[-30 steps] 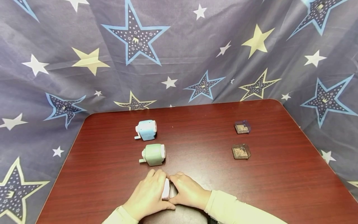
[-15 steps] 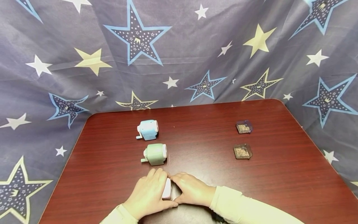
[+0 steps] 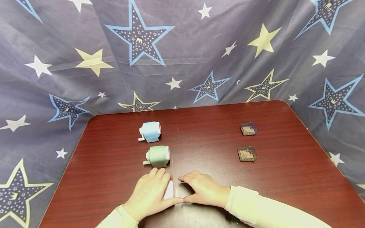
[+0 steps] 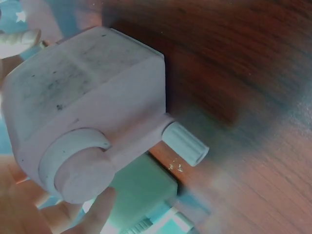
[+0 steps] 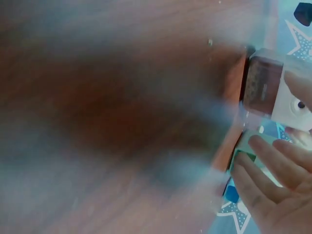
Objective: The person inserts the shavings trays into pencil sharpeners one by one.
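Observation:
In the head view my left hand [image 3: 151, 193] grips a pale pink crank pencil sharpener [image 3: 169, 190] near the table's front, covering most of it. The left wrist view shows the sharpener's crank handle [image 4: 186, 144] sticking out sideways. My right hand [image 3: 206, 187] is at the sharpener's right end, thumb and fingers spread apart. From the right wrist, the white face with its pencil hole [image 5: 301, 105] and a see-through dark shavings drawer [image 5: 263, 87] appear between thumb and fingers. Whether the right fingertips touch the drawer is hard to make out.
Beyond my left hand stand a green crank sharpener [image 3: 158, 156] and a blue one [image 3: 151, 131]. On the right lie two small clear drawers of shavings, a purplish one [image 3: 253, 125] and a smoky one [image 3: 254, 152]. The brown table [image 3: 205, 133] meets a star-patterned cloth [image 3: 182, 50].
My right hand has drawn back a little to the right, its finger and thumb now farther from the pink sharpener. The left hand keeps its hold in almost the same place.

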